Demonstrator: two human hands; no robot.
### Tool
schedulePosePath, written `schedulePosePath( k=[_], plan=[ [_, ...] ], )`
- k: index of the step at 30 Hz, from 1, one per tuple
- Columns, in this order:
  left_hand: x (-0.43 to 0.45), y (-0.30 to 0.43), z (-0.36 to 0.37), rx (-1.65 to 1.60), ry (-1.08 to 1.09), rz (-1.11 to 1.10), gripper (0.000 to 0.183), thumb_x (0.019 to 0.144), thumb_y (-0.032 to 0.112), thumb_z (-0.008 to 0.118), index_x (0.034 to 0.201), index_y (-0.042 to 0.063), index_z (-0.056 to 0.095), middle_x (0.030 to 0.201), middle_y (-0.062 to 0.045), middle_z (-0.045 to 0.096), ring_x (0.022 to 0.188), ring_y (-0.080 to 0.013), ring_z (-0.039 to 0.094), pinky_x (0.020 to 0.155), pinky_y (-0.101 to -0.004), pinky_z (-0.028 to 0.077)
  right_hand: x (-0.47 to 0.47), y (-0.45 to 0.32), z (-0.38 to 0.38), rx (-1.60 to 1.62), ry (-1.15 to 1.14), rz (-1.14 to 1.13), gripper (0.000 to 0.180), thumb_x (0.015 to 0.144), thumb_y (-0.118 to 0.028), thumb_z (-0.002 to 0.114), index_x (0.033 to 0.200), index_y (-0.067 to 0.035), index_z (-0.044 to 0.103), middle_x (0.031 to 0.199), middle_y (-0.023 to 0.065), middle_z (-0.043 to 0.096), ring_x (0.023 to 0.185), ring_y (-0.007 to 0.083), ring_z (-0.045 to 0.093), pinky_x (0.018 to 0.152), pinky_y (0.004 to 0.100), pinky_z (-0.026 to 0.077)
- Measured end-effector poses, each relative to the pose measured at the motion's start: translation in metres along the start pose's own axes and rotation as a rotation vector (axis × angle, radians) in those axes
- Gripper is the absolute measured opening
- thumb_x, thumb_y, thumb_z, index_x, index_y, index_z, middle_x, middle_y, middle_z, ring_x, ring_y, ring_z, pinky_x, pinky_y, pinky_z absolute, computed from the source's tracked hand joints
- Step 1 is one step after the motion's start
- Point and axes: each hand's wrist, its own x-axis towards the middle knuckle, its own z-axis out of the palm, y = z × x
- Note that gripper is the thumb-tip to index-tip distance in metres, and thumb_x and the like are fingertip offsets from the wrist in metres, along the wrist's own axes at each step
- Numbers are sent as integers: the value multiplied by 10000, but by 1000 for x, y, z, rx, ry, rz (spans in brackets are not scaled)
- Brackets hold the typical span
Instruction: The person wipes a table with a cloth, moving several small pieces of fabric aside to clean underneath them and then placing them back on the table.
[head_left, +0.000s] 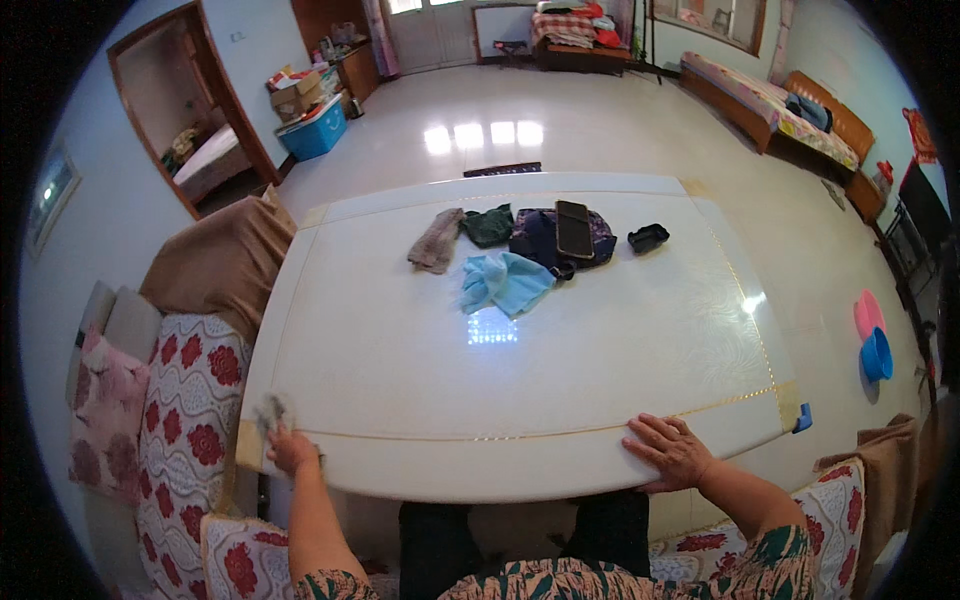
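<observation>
My left hand is at the near left corner of the white table. It grips a small grey cloth, blurred, with parts showing on both sides of the fingers. My right hand lies palm down over the table's near edge on the right, holding nothing, its fingers slightly spread. On the far half of the tabletop lie a crumpled light blue cloth, a brown-grey cloth, a dark green cloth and a dark patterned bag. A phone rests on the bag.
A small black object sits right of the bag. A blue corner guard juts from the table's near right corner. A sofa with a floral cover borders the left side. Pink and blue basins are on the floor at right.
</observation>
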Motion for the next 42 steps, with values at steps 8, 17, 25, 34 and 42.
schedulePosePath(
  k=[8, 17, 25, 34, 42],
  plan=[
    [71, 38, 71, -210, 202, 404, 402, 944, 252, 513, 1342, 208, 539, 1416, -61, 461, 1147, -317, 509, 980, -446, 435, 9, -4, 3, 66, 22, -35, 936, 670, -579, 764, 1449, -196, 413, 1511, 118, 371, 1392, 300, 343, 1123, 449, 257],
    [-216, 222, 28, -370, 21, 1512, 406, 766, 63, 581, 1167, 90, 638, 1396, -159, 487, 978, -331, 535, 867, -436, 441, 6, 1, 4, 22, -15, -2, 931, 661, -582, 773, 1434, -190, 435, 1492, 136, 393, 1380, 311, 360, 1110, 454, 266],
    [-223, 216, 12, -573, -122, 1591, 444, 773, 39, 557, 1192, 145, 658, 1418, -61, 494, 976, -288, 515, 912, -366, 450, 5, -1, 12, 20, 73, -7, 913, 591, -530, 824, 1360, -167, 491, 1412, 175, 472, 1315, 359, 434, 1056, 488, 314],
    [57, 123, 48, -209, 127, 761, 463, 803, 62, 557, 1225, 228, 648, 1362, -82, 533, 1005, -315, 524, 892, -407, 465, 3, -1, 14, -1, 30, -20, 927, 509, -491, 859, 1295, -134, 521, 1377, 245, 474, 1284, 431, 443, 1002, 551, 336],
    [140, -46, 24, 67, -19, 180, 514, 935, 168, 490, 1434, 281, 445, 1466, -52, 425, 1200, -342, 450, 1017, -436, 409, -1, 2, 25, -35, 79, -27, 922, 558, -509, 821, 1319, -118, 476, 1383, 258, 460, 1290, 443, 433, 1016, 558, 323]
  ],
)
